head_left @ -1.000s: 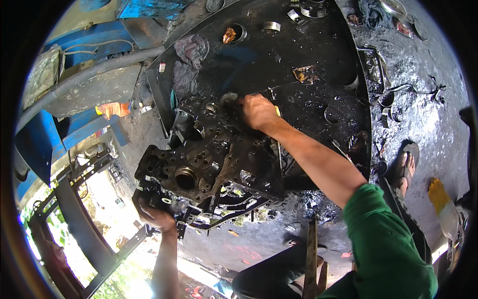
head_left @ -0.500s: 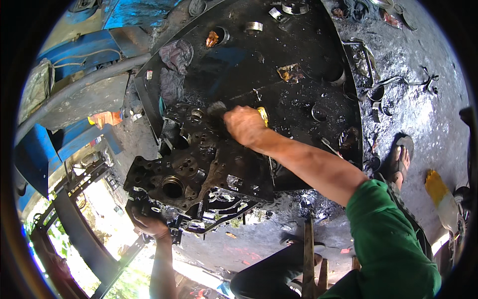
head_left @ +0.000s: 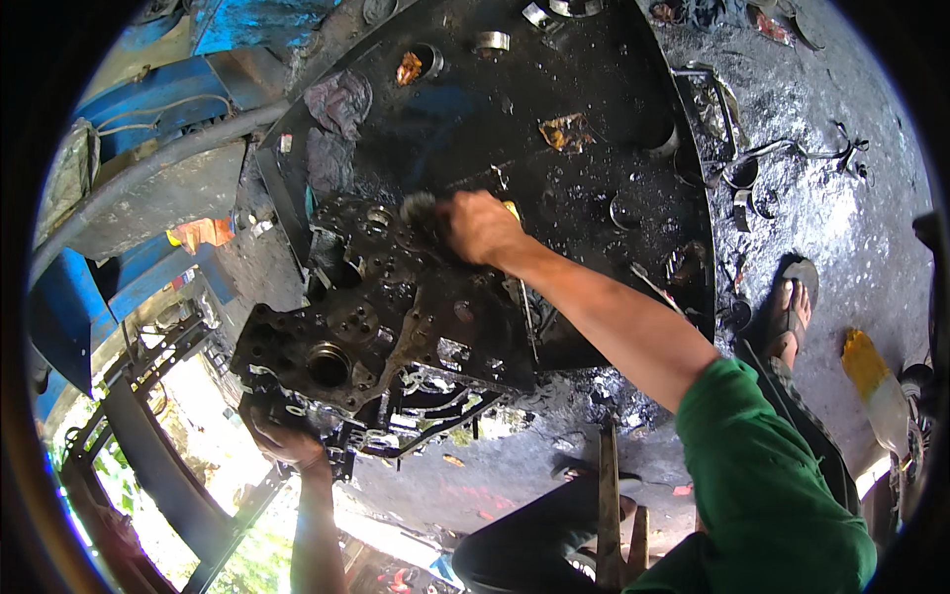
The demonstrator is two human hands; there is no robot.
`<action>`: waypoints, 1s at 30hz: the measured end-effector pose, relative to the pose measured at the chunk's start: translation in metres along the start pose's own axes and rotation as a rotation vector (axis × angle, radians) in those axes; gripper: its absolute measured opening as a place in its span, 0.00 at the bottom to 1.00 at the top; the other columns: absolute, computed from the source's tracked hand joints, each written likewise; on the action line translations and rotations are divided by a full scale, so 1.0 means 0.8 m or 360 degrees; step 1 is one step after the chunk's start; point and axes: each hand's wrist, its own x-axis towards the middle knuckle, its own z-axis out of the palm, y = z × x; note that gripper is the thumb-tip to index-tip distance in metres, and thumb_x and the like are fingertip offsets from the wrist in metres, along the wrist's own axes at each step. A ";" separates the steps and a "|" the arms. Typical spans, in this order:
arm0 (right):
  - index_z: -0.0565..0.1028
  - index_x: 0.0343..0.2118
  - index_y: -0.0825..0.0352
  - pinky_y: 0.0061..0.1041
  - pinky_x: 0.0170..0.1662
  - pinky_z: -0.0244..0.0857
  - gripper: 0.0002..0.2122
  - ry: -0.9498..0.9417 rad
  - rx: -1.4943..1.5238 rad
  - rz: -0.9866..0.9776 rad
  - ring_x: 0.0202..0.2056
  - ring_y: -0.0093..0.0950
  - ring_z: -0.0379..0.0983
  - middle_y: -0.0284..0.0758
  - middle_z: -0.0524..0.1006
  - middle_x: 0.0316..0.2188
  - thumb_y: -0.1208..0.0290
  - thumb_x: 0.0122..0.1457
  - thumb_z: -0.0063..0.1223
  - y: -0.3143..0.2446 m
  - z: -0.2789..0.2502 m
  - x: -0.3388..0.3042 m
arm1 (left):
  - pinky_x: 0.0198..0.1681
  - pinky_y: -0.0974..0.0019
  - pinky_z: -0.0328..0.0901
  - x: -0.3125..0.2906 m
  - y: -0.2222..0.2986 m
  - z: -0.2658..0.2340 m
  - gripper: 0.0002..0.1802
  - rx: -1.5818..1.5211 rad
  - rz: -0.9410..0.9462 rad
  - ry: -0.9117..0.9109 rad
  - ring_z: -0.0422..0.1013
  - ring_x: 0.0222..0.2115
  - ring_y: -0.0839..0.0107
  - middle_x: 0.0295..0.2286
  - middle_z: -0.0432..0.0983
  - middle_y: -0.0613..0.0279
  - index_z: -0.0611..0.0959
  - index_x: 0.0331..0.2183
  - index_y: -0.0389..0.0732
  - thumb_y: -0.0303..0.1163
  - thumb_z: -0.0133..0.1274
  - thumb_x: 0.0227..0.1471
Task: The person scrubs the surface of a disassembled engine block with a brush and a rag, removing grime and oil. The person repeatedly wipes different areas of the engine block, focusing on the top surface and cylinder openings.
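A dark, oily engine block [head_left: 396,327] leans over the near left side of a black metal tray [head_left: 465,119]. My right hand [head_left: 482,228] is closed in a fist around a brush [head_left: 421,210], whose grey bristles lie against the block's far end. A bit of yellow shows behind the fist, perhaps the handle's end. At the block's near left corner my left hand [head_left: 287,443] grips its underside; the fingertips are partly hidden. The block's flat face has a large round bore [head_left: 329,366] and several smaller holes.
A dirty rag [head_left: 338,104] lies at the tray's left edge. Metal rings [head_left: 492,41] and a crumpled wrapper [head_left: 567,133] are scattered across the tray. To the right stand a sandalled foot [head_left: 795,297] and a yellow-and-white bottle [head_left: 871,376] on the oily floor.
The whole view has shifted a little. My right hand has moved slightly with the brush, and the bristles show more clearly. My left hand keeps its hold on the block.
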 end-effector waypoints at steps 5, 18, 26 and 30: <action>0.79 0.33 0.66 0.33 0.45 0.71 0.09 0.0212 -0.0114 -0.0135 0.40 0.39 0.78 0.45 0.80 0.35 0.70 0.50 0.52 -0.014 -0.015 0.012 | 0.43 0.51 0.68 -0.001 -0.003 -0.002 0.10 -0.0026 -0.0065 -0.0075 0.72 0.40 0.49 0.39 0.74 0.46 0.72 0.41 0.36 0.28 0.46 0.57; 0.76 0.48 0.55 0.31 0.45 0.71 0.16 -0.0103 -0.0114 -0.0096 0.42 0.36 0.76 0.42 0.79 0.39 0.66 0.56 0.46 0.010 -0.033 -0.012 | 0.43 0.53 0.70 0.004 0.008 0.001 0.14 -0.0055 -0.0160 -0.0094 0.74 0.39 0.53 0.38 0.76 0.49 0.77 0.40 0.34 0.35 0.46 0.58; 0.77 0.49 0.54 0.33 0.50 0.69 0.16 -0.0339 -0.0124 0.0352 0.47 0.37 0.75 0.41 0.78 0.43 0.67 0.55 0.52 0.024 -0.072 -0.230 | 0.41 0.47 0.66 0.000 0.021 0.004 0.27 0.0290 -0.0302 0.0078 0.74 0.38 0.47 0.38 0.78 0.45 0.80 0.43 0.37 0.47 0.35 0.60; 0.77 0.42 0.61 0.33 0.53 0.68 0.13 -0.0132 -0.0242 0.0393 0.48 0.40 0.73 0.41 0.78 0.42 0.71 0.56 0.45 0.006 -0.051 -0.223 | 0.40 0.47 0.65 0.002 0.022 0.007 0.27 0.0433 -0.0373 0.0071 0.74 0.38 0.44 0.39 0.78 0.45 0.81 0.44 0.40 0.48 0.36 0.60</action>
